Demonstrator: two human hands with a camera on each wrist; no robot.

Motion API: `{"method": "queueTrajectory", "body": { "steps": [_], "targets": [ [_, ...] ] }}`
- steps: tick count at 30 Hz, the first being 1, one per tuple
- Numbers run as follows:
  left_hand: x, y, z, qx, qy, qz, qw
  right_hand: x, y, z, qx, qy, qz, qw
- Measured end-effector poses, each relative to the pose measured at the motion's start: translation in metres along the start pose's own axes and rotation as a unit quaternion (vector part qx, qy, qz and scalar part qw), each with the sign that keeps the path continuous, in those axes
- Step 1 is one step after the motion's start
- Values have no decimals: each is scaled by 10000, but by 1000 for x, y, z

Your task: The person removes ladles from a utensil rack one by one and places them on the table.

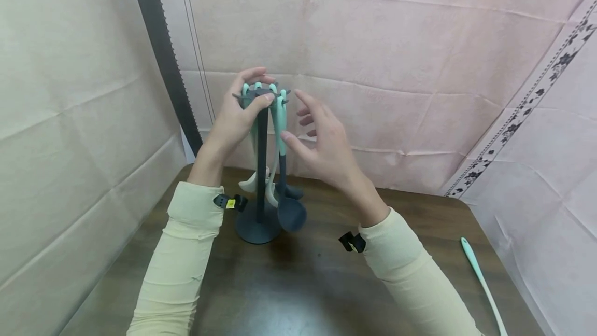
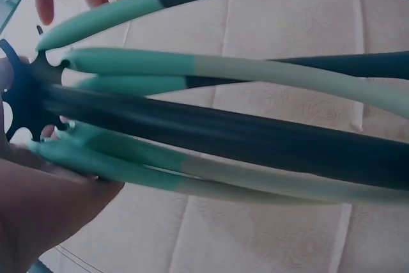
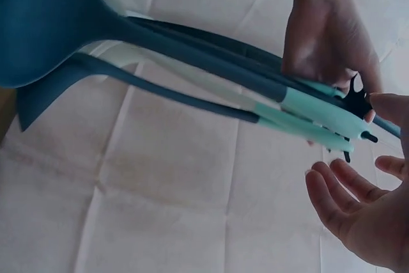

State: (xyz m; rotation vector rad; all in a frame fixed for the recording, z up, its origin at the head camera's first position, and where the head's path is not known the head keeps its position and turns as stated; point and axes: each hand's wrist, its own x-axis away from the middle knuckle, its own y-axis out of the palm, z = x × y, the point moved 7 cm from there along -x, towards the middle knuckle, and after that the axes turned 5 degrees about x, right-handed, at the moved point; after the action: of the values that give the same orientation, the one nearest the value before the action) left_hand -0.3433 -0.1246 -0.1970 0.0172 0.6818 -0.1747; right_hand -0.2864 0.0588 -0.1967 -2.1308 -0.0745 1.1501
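A dark utensil stand (image 1: 262, 170) with a round base stands upright on the table, several utensils hanging by mint handles from its hooked top ring (image 2: 43, 75). My left hand (image 1: 233, 115) grips that ring, thumb on the near side and fingers behind. On the right hangs a dark ladle (image 1: 292, 215), its bowl large in the right wrist view. Beside it is another dark utensil (image 3: 54, 84) with a broad, angled head. Pale-headed utensils (image 1: 249, 184) hang further left. Just right of the handles, my right hand (image 1: 328, 144) holds nothing, its fingers spread and slightly bent.
A long, thin mint-handled utensil (image 1: 482, 281) lies near the right edge of the brown table (image 1: 326, 284), its lower end out of frame. Pale cloth walls (image 1: 373, 56) stand behind and at both sides.
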Motion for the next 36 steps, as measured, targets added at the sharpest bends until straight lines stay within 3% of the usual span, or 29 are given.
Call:
{"method": "queueTrajectory", "body": {
  "steps": [5,14,19,27,36],
  "targets": [
    [0,0,-2,206,116,-175,9996,-5,4,-7,-149,-59,46,9999],
    [0,6,-1,497,496,-40,9975,-14,10,-11,-343,139,1,9993],
    [1,5,-3,523,552,0,9971,-15,18,-12,-213,167,-140,9995],
    [2,3,-5,728,495,-150,9960,-15,25,-10,-153,54,12,9999],
    [1,3,-7,258,682,-67,9973,-14,25,-8,-108,45,-70,9999]
  ]
}}
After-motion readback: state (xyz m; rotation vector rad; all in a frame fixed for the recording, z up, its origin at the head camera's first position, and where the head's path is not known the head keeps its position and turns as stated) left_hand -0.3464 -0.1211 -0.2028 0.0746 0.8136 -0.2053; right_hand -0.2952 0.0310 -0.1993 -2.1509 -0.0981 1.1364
